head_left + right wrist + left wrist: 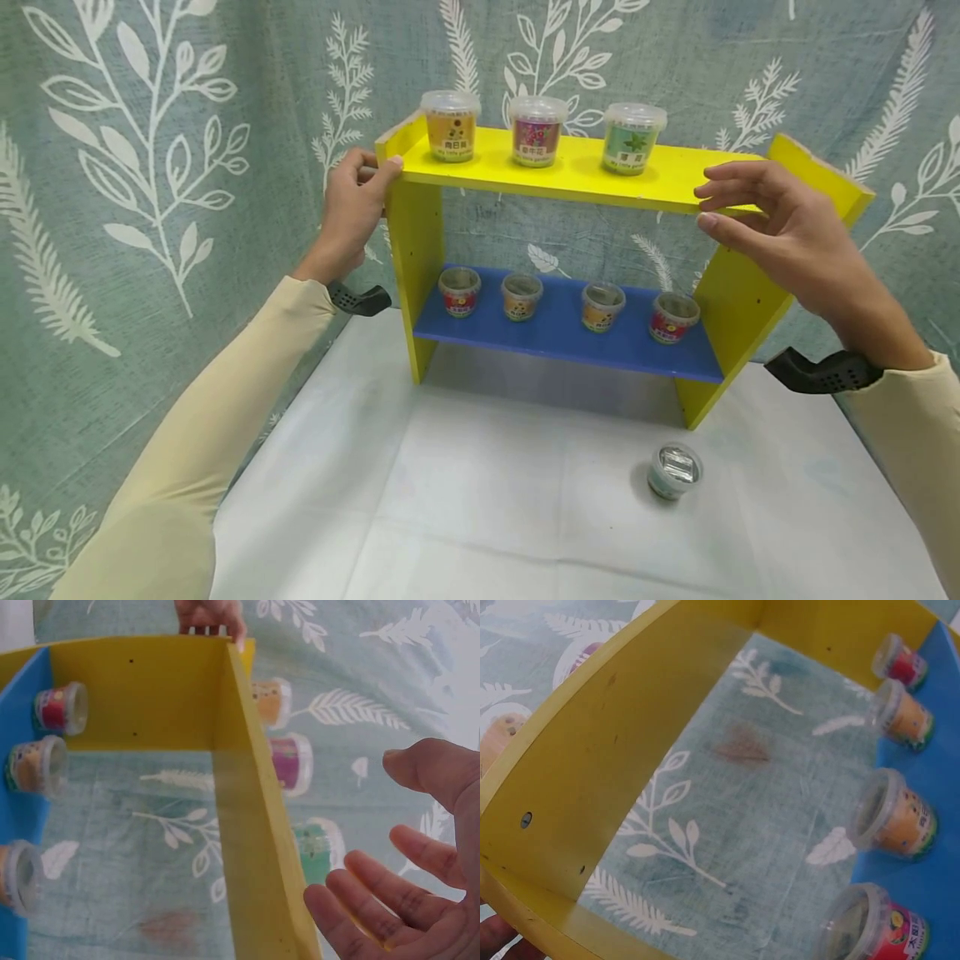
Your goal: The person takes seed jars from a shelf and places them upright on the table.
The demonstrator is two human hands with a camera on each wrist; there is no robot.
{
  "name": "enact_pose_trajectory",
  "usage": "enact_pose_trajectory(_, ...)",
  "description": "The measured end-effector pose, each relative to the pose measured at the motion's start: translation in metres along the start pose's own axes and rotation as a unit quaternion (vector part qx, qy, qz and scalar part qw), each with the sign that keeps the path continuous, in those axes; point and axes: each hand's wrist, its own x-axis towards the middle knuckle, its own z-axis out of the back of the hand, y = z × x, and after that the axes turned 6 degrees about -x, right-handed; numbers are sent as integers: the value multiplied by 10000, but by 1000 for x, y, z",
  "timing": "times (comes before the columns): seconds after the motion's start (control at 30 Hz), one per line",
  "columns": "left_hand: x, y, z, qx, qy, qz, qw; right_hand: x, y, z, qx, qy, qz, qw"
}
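Your left hand (356, 208) grips the upper left corner of the two-tier shelf unit (581, 162), which has yellow side panels, a yellow top board and a blue lower board (555, 321). Your thumb lies over the front edge of the corner and your fingers are behind the panel. Your right hand (780, 221) is at the right end of the top board, thumb apart from the extended fingers, holding nothing. Whether its fingertips touch the board edge cannot be determined from these angles.

The shelf unit stands upright on the white cloth-covered table (487, 475). On its top board, left to right, you have three clear-lidded round plastic cups, standing well apart: one orange-labelled (452, 133), one magenta-labelled (536, 137), one green-labelled (632, 146). The green-labelled cup is the nearest of these to your right hand.

On the blue lower board, four small round plastic cups stand in a row: a left red-labelled cup (459, 300), two orange-labelled cups (600, 317) in the middle, and a right red-labelled cup (670, 327).

A separate clear plastic cup with a silvery top (675, 471) sits on the table, in front of the unit's right panel. A grey-green curtain with white leaf prints (277, 167) hangs behind.
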Motion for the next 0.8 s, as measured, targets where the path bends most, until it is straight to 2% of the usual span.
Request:
enact_pose_trajectory(0.13, 1, -1, 0, -22, 33, -53, 10000, 7, 3, 3, 135, -97, -36, 9999)
enact_pose_trajectory(0.37, 3, -4, 0, 32, -4, -88, 10000, 26, 11, 6, -190, -219, -276, 9992)
enact_pose_trajectory(0.8, 0, 1, 1, 83, -2, -18, 10000, 49, 8, 3, -546, 48, -665, 9963)
